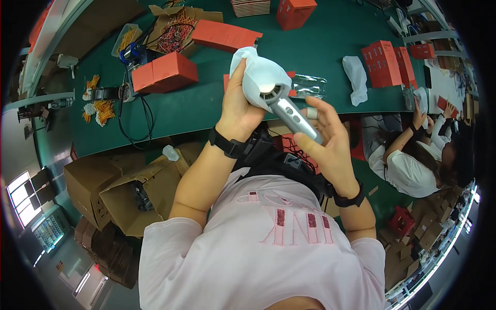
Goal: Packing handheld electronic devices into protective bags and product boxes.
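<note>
A silver handheld appliance (293,118) with buttons along its handle and a dark vented part at the neck lies in front of my chest. Its head sits in a thin white pouch (261,70), which hides most of it. My left hand (238,106) is closed round the pouch and the head from the left. At the handle's lower end is my right hand (330,139), its thumb against the handle and its fingers curled on the far side. One of those fingers wears a pale band (311,113). Just beyond the appliance lies a clear plastic tray (310,85).
The green table (206,121) holds red boxes (170,72), a carton of red wires (178,31), orange cable bundles (103,111) and another white pouch (355,80). Open cardboard cartons (139,206) stand below at left. A co-worker (408,160) sits at right.
</note>
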`<state>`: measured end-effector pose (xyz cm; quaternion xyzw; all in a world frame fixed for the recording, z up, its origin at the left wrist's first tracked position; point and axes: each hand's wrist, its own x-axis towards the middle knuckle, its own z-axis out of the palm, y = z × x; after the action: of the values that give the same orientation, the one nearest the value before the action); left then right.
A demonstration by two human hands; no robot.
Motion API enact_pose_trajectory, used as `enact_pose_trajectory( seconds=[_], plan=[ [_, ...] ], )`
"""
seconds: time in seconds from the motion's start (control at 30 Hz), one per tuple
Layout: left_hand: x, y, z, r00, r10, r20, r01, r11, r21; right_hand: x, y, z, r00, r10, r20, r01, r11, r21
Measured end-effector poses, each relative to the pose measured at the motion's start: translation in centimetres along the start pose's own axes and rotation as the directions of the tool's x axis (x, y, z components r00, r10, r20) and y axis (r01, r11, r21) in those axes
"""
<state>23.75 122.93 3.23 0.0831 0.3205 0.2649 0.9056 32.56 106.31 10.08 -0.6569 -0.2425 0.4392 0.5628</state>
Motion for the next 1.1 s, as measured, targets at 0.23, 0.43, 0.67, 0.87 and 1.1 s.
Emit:
enact_pose_trajectory(
  seconds=[0.23, 0.43, 0.67, 0.87, 1.1],
  plan=[
    [-0.1, 0.0, -0.4, 0.987, -0.127, 0.094, 0.134, 0.988, -0.077, 0.0, 1.1, 0.2, 0.940, 0.306, 0.152, -0.329, 0.930, 0.165],
    [-0.2, 0.3, 0.3, 0.971, -0.158, 0.182, 0.175, 0.981, -0.082, 0.1, 1.5, -0.4, 0.933, 0.306, 0.189, -0.355, 0.871, 0.340],
    [0.0, 0.9, 0.6, 0.932, -0.188, 0.310, 0.232, 0.966, -0.112, -0.8, -0.2, 0.1, 0.950, 0.251, 0.185, -0.293, 0.921, 0.258],
    [-0.1, 0.8, 1.4, 0.927, -0.183, 0.326, 0.235, 0.964, -0.126, -0.9, -0.5, 0.0, 0.953, 0.250, 0.172, -0.288, 0.923, 0.254],
    [0.1, 0.5, 1.3, 0.928, -0.168, 0.332, 0.218, 0.969, -0.120, -1.0, -0.5, -0.2, 0.957, 0.235, 0.167, -0.273, 0.928, 0.255]
  ],
)
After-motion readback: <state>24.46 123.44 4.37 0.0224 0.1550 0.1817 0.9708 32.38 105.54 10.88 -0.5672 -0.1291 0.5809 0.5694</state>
